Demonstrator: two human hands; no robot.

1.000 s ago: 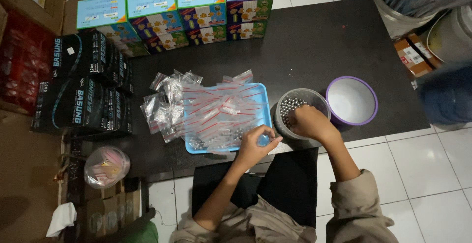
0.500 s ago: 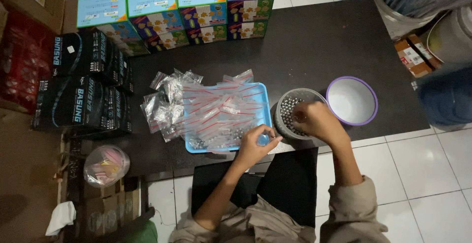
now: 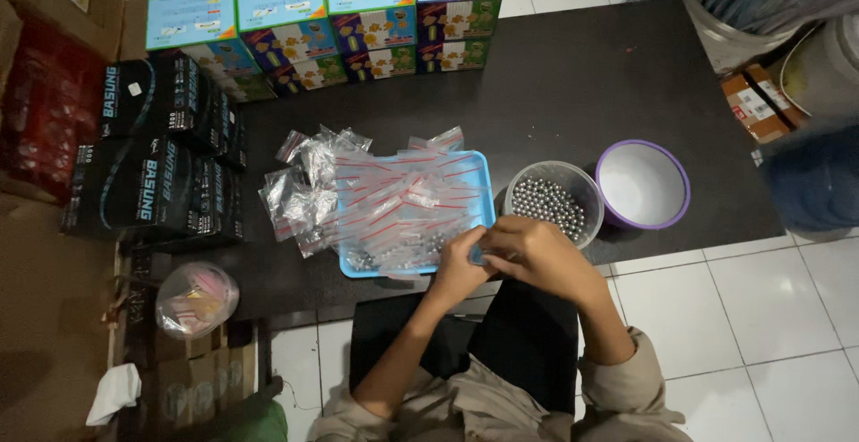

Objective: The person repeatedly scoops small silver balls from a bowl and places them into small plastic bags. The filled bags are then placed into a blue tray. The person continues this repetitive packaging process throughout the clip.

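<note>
Head view: both hands met at the near right corner of the blue tray [image 3: 481,166], left hand [image 3: 458,267] and right hand [image 3: 530,247] touching, fingers of both pinched together on a small clear zip bag [image 3: 478,254] held just above the tray's edge. Judged as the filling step: steel balls going from the right fingers into the bag's mouth, though the balls in the fingers too small to make out. Next move likely calling for a steady pinch on the bag's lips and a press along the red seal, then laying the bag with the rest.

Just right of the hands, clear tub of steel balls [image 3: 548,199], roughly half full; beside it, touching or nearly so, an empty white bowl with purple rim [image 3: 642,184]. Tray heaped with red-striped bags [image 3: 394,200], more spilled off its left side.

Dark desk [image 3: 573,84], low over white floor tiles [image 3: 761,317]. Colourful boxes [image 3: 322,21] along the far edge, black boxes [image 3: 152,165] stacked left. Dim room.
</note>
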